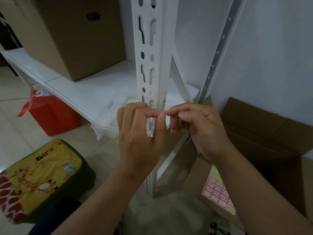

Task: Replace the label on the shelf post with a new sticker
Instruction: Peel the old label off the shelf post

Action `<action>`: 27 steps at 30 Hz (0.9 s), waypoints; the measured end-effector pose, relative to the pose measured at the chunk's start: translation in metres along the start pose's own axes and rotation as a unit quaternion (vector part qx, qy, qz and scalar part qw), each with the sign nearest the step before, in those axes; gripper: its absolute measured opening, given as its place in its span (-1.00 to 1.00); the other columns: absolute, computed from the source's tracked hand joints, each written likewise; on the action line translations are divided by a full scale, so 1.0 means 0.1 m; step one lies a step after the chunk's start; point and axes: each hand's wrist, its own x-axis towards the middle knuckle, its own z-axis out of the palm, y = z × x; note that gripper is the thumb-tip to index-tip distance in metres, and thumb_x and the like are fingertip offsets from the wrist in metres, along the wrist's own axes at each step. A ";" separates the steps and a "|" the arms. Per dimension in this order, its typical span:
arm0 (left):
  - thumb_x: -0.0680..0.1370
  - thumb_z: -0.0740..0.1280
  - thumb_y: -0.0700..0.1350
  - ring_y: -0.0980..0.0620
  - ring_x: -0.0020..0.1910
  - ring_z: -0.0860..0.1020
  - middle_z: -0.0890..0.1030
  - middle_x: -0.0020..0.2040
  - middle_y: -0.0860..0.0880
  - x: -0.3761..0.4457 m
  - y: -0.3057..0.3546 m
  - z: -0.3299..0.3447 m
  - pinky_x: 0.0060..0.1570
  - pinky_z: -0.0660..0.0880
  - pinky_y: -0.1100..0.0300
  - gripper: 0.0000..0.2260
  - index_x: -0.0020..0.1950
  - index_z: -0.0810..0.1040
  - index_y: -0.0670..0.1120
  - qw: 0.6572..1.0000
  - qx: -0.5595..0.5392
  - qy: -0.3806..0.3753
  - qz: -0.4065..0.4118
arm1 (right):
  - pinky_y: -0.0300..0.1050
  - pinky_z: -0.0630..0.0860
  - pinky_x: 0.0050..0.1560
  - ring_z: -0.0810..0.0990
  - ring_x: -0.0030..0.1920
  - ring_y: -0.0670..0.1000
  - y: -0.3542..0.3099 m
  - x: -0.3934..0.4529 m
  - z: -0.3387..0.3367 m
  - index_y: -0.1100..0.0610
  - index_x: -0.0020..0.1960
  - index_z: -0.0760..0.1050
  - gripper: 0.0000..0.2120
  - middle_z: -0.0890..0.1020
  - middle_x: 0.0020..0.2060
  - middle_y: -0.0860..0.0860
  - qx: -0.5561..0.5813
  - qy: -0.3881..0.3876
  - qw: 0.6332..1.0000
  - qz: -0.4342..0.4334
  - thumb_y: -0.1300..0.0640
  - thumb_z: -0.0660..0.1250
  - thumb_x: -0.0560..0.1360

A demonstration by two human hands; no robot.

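Red-bordered stickers fill the sheet (218, 190) nearest us, on a cardboard flap. Beyond it, our left hand (138, 133) and right hand (196, 126) meet at the white shelf post (152, 65), fingertips pinching something small we cannot identify; a label remnant (164, 101) clings above.

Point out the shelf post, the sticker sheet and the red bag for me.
shelf post (160, 68): head view, its front corner edge.
sticker sheet (216, 192): head view, middle of the red labels.
red bag (52, 114): head view, its front face.
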 end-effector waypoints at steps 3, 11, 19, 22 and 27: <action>0.67 0.05 0.03 0.11 -0.16 0.34 0.48 -0.28 -0.17 0.02 -0.02 -0.01 -0.09 0.25 0.44 -0.53 -0.25 0.47 -0.26 0.999 -0.035 -0.004 -0.039 | -0.16 0.54 -0.24 0.59 -0.30 0.06 0.01 0.00 0.01 0.11 -0.08 0.64 -0.73 0.63 -0.34 0.05 -0.014 0.016 1.000 -0.003 0.23 0.15 0.49; 0.62 0.24 -0.04 0.15 -0.38 0.31 0.31 -0.37 0.17 0.14 -0.27 -0.05 -0.33 0.27 0.44 -0.67 -0.33 0.25 0.04 0.987 -0.034 -0.061 -0.145 | -0.23 0.55 -0.25 0.59 -0.31 0.02 0.04 0.00 0.04 0.10 -0.11 0.62 -0.75 0.62 -0.34 0.05 -0.047 0.033 0.998 -0.008 0.20 0.16 0.50; 0.65 0.15 0.02 0.06 -0.36 0.37 0.46 -0.31 -0.04 0.26 -0.71 0.05 -0.35 0.30 0.16 -0.67 -0.18 0.44 -0.19 0.924 0.011 -0.231 -0.304 | -0.40 0.53 -0.09 0.57 -0.07 -0.15 0.16 0.02 0.11 0.05 0.11 0.55 -0.81 0.61 -0.09 -0.16 -0.288 0.136 0.937 -0.144 0.11 0.25 0.54; 0.66 0.12 0.00 0.01 -0.42 0.35 0.41 -0.39 -0.09 0.27 -0.81 0.09 -0.39 0.24 0.14 -0.59 -0.31 0.37 -0.20 0.910 0.064 -0.277 -0.301 | -0.34 0.55 -0.05 0.58 -0.04 -0.09 0.21 0.03 0.12 0.21 0.20 0.54 -0.73 0.66 -0.02 0.06 -0.358 0.141 0.893 -0.234 0.13 0.23 0.57; 0.56 0.31 -0.18 -0.21 0.19 0.40 0.32 0.24 -0.17 0.20 -0.90 0.14 0.18 0.40 -0.05 -0.70 0.25 0.32 -0.13 0.853 0.090 -0.385 -0.341 | -0.12 0.57 0.08 0.63 0.06 0.05 0.28 0.04 0.10 0.28 0.26 0.50 -0.71 0.65 0.08 0.15 -0.410 0.117 0.852 -0.303 0.19 0.24 0.59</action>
